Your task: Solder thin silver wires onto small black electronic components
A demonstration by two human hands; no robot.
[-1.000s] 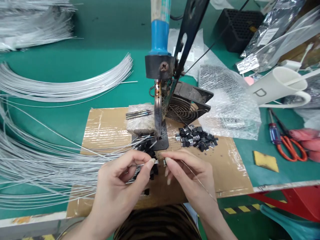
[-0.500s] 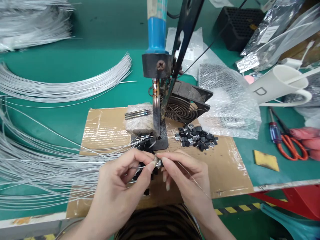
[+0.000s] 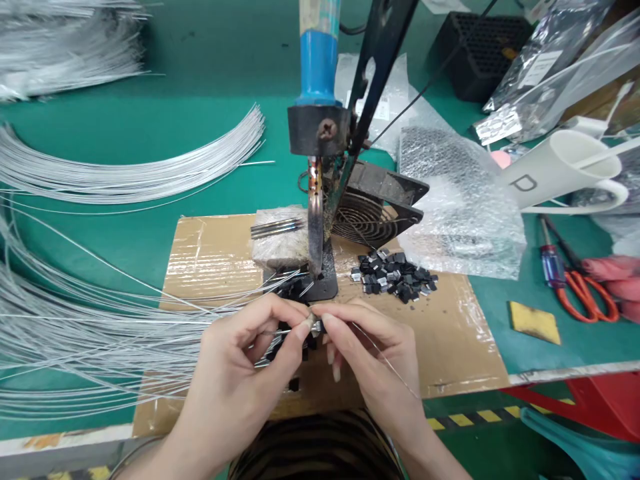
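Just below the tip of a blue-handled soldering iron [image 3: 319,70] held in a stand, my two hands meet fingertip to fingertip. Thumb and forefinger of my left hand [image 3: 243,377] are closed on the end of a thin grey cable [image 3: 283,331]. My right hand [image 3: 383,350] pinches a small black connector [image 3: 320,326] with metal contacts, right against the cable end. A fine wire, probably solder [image 3: 385,361], runs out from between the right fingers across the palm. The fingertips partly hide the joint between cable and connector.
Loose grey cables [image 3: 100,327] spread at left, a bundle [image 3: 130,177] behind. Black connectors [image 3: 395,275] are heaped on the cardboard [image 3: 450,340]. A fan [image 3: 370,213] stands behind the iron. At right are a white mug [image 3: 555,170], orange-handled scissors [image 3: 583,300] and a yellow sponge [image 3: 535,322].
The whole view has shifted very slightly. Both hands keep the same pinch, with the connector and cable end barely moved.
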